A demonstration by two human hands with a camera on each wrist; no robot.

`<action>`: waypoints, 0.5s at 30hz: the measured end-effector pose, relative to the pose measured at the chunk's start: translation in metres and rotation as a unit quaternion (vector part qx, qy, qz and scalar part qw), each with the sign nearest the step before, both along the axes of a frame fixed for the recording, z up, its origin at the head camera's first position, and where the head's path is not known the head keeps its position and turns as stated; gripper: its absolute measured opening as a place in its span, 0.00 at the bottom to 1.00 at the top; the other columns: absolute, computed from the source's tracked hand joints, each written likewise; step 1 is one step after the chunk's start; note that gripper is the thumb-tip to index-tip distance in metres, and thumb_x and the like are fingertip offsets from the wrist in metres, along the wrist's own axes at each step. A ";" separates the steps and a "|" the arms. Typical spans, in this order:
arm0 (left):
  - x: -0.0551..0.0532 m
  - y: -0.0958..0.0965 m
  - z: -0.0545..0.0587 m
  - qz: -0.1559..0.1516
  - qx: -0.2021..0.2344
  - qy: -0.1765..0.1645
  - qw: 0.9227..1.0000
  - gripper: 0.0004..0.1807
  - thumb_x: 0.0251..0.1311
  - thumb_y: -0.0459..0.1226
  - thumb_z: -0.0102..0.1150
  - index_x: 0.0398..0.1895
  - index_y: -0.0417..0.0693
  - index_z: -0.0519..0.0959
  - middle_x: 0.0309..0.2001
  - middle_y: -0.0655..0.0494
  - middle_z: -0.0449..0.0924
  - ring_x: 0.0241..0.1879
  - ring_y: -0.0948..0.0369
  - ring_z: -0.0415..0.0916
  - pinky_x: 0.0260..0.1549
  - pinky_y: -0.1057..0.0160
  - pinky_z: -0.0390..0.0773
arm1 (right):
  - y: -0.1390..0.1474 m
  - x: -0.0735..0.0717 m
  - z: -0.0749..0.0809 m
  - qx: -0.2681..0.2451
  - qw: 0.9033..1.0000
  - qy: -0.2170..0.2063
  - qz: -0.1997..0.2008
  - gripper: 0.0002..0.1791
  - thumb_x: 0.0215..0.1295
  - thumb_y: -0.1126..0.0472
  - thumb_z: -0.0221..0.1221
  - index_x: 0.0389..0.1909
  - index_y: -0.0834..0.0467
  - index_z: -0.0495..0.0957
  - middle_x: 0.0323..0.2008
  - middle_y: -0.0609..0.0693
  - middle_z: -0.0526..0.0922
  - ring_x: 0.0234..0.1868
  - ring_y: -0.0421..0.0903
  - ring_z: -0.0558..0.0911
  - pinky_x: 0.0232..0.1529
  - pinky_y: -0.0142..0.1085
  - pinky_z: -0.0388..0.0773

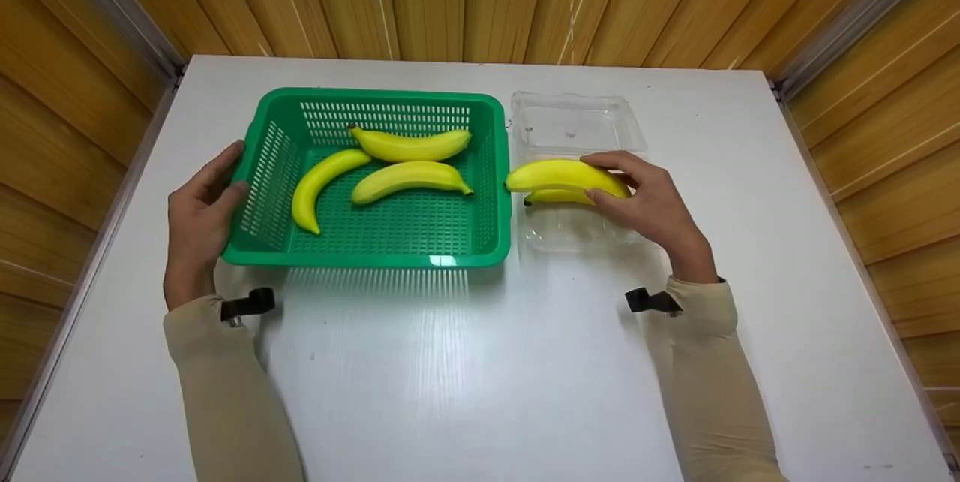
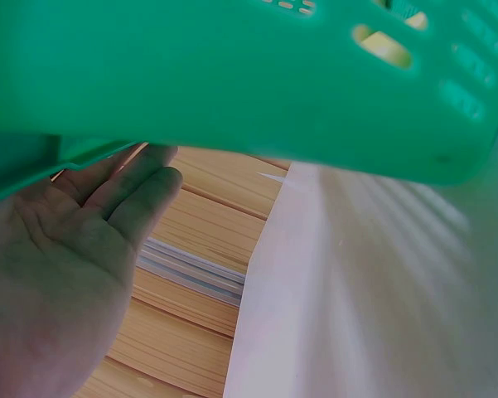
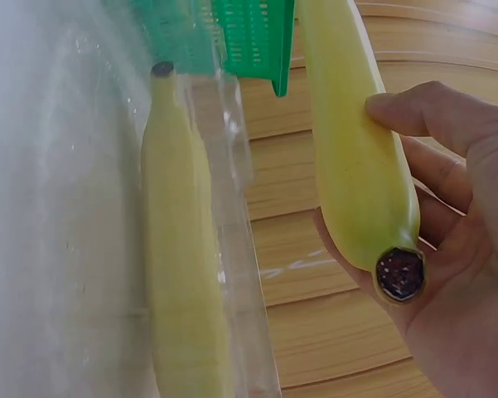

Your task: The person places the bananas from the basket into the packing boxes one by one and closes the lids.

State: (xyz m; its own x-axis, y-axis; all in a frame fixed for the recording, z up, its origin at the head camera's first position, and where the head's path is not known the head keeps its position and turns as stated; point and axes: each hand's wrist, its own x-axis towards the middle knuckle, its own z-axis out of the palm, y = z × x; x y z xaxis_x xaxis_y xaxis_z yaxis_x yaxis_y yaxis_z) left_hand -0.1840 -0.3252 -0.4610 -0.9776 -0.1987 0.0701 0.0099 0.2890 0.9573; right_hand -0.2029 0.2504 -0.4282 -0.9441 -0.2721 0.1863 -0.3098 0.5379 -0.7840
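My right hand [image 1: 646,200] grips a yellow banana [image 1: 559,176] between thumb and fingers, its far end close to the basket's right rim. In the right wrist view the banana's dark stem end [image 3: 400,275] lies by the palm. Beneath it, another banana [image 3: 178,224] lies in a clear plastic clamshell box [image 1: 577,234], partly hidden in the head view. My left hand [image 1: 201,215] rests against the left side of a green basket [image 1: 367,260], fingers [image 2: 141,195] fairly straight along the wall. Three bananas [image 1: 412,178] lie inside the basket.
The clamshell's lid [image 1: 574,124] lies folded back on the white table [image 1: 450,362], right of the basket. Wood-patterned panels [image 1: 480,1] stand behind the table and at both sides. Black wrist mounts [image 1: 651,300] stick out from both sleeves.
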 end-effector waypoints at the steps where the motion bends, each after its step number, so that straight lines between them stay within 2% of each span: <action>1: 0.000 0.000 0.000 0.000 0.001 -0.001 1.000 0.28 0.80 0.35 0.51 0.80 0.56 0.68 0.78 0.55 0.68 0.74 0.54 0.68 0.73 0.58 0.67 | 0.002 0.000 -0.001 0.002 1.000 -0.002 -0.004 0.24 0.69 0.65 0.71 0.65 0.53 0.83 0.63 0.47 0.83 0.60 0.44 0.77 0.60 0.30 0.74; 7: -0.001 -0.001 -0.001 -0.002 0.001 0.000 1.000 0.28 0.79 0.35 0.52 0.80 0.57 0.69 0.78 0.54 0.68 0.74 0.54 0.69 0.72 0.58 0.68 | 0.015 0.001 -0.010 0.003 1.000 -0.006 -0.006 0.23 0.69 0.64 0.71 0.64 0.53 0.84 0.61 0.47 0.84 0.57 0.43 0.78 0.55 0.28 0.74; 15: 0.000 0.001 0.000 0.004 0.006 0.006 1.000 0.27 0.79 0.36 0.53 0.78 0.59 0.72 0.76 0.57 0.71 0.73 0.56 0.70 0.71 0.60 0.69 | 0.025 0.001 -0.023 0.018 0.999 -0.027 0.001 0.23 0.69 0.68 0.70 0.64 0.55 0.84 0.60 0.50 0.84 0.55 0.44 0.79 0.56 0.26 0.73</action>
State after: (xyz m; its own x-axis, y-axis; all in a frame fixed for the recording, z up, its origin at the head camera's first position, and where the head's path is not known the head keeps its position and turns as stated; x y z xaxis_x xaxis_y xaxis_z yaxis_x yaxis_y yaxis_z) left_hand -0.1837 -0.3243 -0.4607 -0.9751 -0.2072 0.0787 0.0183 0.2785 0.9603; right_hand -0.2024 0.2758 -0.4509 -0.9520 -0.2788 0.1260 -0.2689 0.5659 -0.7794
